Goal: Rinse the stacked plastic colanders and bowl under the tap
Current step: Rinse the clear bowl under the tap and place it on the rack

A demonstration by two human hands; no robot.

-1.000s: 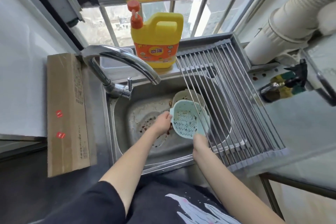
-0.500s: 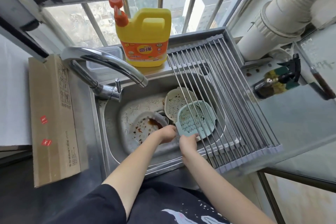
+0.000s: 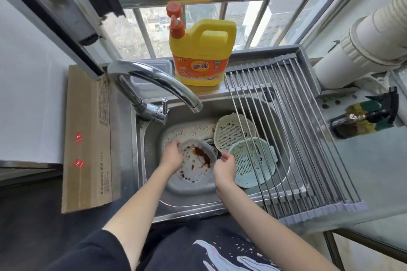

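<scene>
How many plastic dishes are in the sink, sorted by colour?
White bowl, sauce-stained: 1
Cream colander: 1
Pale green colander: 1
Total: 3

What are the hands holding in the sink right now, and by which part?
The left hand grips the sauce-stained white bowl by its left rim. The right hand is at its right rim; whether it grips cannot be told.

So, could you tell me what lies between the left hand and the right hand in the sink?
In the head view, the sauce-stained white bowl lies between them: the left hand holds its left rim and the right hand is at its right edge.
</scene>
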